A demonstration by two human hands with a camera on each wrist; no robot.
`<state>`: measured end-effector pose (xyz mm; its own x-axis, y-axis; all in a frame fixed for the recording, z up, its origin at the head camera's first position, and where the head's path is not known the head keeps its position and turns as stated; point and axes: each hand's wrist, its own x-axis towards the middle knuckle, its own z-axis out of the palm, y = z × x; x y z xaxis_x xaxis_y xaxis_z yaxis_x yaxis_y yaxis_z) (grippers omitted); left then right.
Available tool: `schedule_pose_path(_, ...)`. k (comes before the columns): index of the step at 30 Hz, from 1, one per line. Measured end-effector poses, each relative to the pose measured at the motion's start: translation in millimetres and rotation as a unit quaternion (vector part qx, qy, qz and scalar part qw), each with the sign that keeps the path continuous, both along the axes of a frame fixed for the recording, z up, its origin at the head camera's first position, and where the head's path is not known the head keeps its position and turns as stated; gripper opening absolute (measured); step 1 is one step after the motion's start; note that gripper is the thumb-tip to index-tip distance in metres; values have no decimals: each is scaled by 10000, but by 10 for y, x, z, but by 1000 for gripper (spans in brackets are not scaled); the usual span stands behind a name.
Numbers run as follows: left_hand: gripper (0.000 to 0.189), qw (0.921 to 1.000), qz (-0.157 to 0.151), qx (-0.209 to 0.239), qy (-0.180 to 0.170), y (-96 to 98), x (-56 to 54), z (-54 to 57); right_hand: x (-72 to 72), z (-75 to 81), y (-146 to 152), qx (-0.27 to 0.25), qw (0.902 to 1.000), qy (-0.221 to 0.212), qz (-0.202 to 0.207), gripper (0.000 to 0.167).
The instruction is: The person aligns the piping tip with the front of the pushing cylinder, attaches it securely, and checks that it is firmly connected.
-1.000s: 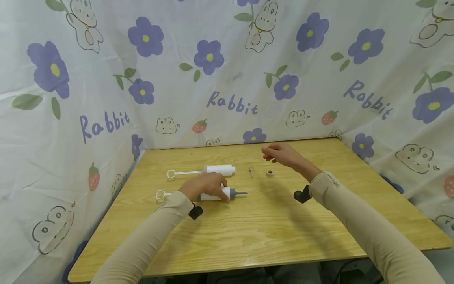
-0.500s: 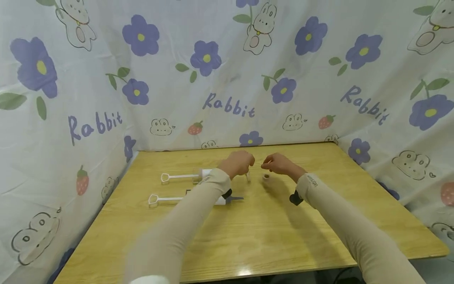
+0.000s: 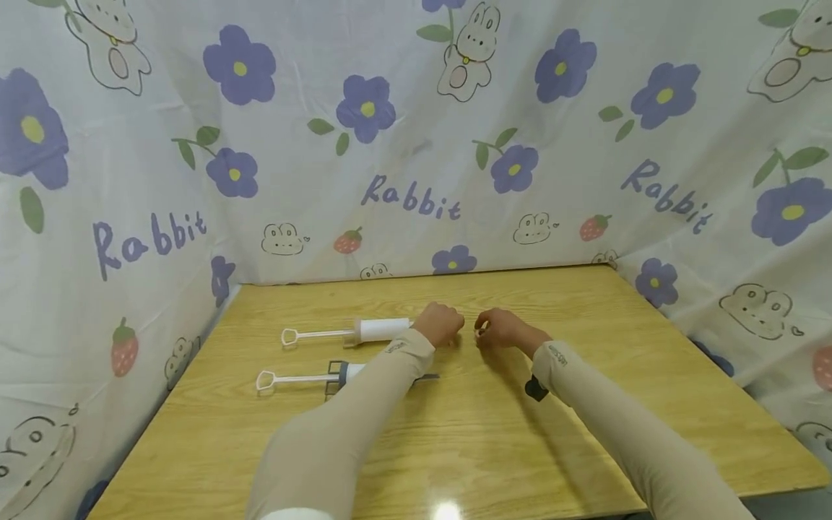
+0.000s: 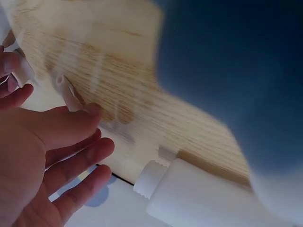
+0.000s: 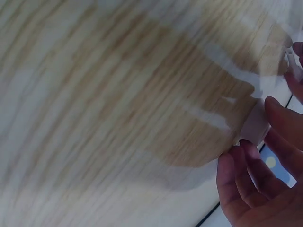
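Note:
My left hand [image 3: 440,325] is at the small pale tapered nozzle [image 4: 67,94], its thumb and index finger pinching one end while the other fingers spread loosely. Thumb and fingertips of my right hand [image 3: 503,331] hold the sides of a pale ring-shaped cap [image 5: 255,124] low over the table. Left of the hands lies a white plunger tube [image 3: 383,330]; its threaded open neck shows in the left wrist view. Nearer me lies a second plunger tube [image 3: 352,372] with grey fittings, partly hidden by my left sleeve. Its thin grey tip [image 3: 427,376] shows past the sleeve.
The wooden table [image 3: 520,448] carries these things, with its back edge against a printed curtain [image 3: 416,144]. Both plunger rods point left, ending in loop handles. A blurred dark blue shape [image 4: 213,61] blocks much of the left wrist view.
My left hand has left the nearer tube and moved right and away to the nozzle. My right hand has come down onto the ring-shaped cap. The head view has shifted slightly.

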<state>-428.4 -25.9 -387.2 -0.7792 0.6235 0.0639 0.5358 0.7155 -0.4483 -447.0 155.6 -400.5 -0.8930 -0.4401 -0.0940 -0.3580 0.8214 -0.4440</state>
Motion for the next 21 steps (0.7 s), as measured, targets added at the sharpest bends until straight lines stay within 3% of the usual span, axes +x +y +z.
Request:
schedule_pose_path(3, 23, 10000, -61, 6, -4, -7, 18, -1, 42, -16, 7, -123, 9999, 69, 41, 29)
schedule_pose_path(7, 16, 9991, 65, 137, -396, -21, 34, 64, 105, -17, 27, -334, 9993, 147, 97, 28)
schedule_pose_path(11, 13, 9953, 382, 416, -786, -57, 39, 266, 151, 107, 81, -904, 9958, 132, -41, 34)
schedule_pose_path(14, 14, 9886, 502, 1085, -913, -181, 44, 429, 202, 284, 106, -1516, 9882, 86, -191, 41)
schedule_pose_path(17, 17, 9693, 422, 2241, -917, -394, 100, 543, 264, 457, 82, -2197, 9752, -5, -279, 45)
schedule_pose_path(21, 24, 9239, 435, 3718, -795, -667, 265, 698, 343, 706, 39, -3181, 9475, -244, -227, 45)
